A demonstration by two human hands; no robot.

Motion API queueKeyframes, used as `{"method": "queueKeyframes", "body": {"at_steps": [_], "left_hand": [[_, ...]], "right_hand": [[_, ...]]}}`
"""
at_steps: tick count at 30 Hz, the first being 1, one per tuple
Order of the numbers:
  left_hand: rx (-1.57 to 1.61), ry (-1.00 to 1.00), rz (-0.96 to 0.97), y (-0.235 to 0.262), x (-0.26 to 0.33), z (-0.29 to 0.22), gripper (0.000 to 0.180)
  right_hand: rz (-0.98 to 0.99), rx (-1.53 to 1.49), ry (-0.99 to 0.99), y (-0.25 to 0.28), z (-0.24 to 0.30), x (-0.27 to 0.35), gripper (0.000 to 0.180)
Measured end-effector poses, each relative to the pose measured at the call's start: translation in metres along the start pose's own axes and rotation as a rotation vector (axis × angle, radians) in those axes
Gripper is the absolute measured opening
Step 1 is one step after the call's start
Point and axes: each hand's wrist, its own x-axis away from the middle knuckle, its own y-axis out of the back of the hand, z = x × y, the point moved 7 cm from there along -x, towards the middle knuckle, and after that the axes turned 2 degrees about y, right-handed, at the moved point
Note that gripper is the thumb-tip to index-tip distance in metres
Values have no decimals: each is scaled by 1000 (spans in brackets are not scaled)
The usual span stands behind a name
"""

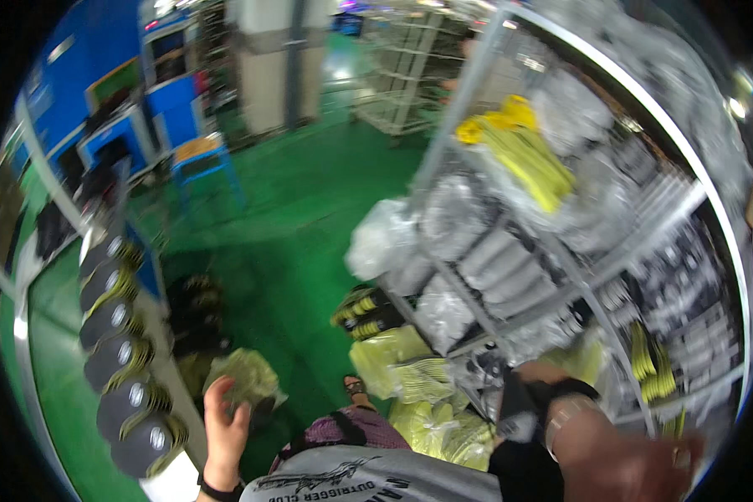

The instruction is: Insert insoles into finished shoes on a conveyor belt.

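Observation:
My left hand (pixel 223 431) is raised at the lower left, thumb and fingers apart, with nothing in it. Beside it stands a row of black rounded fabric pieces (pixel 117 360) with yellow-green striped edges and white round marks, lined up in stacks on a narrow pale surface. Just past my fingertips lies a crumpled yellow-green plastic bag (pixel 247 378). Reaching toward the rack at the lower right, my right hand (pixel 541 372) is smeared by motion. A dark grey fabric piece (pixel 519 410) shows against it; whether the fingers grip it is unclear.
A metal rack (pixel 456 109) on the right holds bagged grey goods and yellow-green bundles (pixel 527 151). Yellow-green bags (pixel 443 431) lie at its foot. Across the green floor (pixel 309 184) stand a blue stool (pixel 199 155), a pillar (pixel 280 67) and a wire trolley (pixel 406 75).

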Motion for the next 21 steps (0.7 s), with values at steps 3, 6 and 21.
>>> {"method": "queueKeyframes", "body": {"at_steps": [3,6,21], "left_hand": [[-95,-72,113,-41,-40,-27,47],[-152,-190,223,-101,-78,-75,42],[361,-185,869,-339,-131,-265,34]], "right_hand": [[255,37,-586,41,-84,76,31],[716,367,-937,91,-163,161,20],[1703,866,-1014,252,-344,345,61]]}}
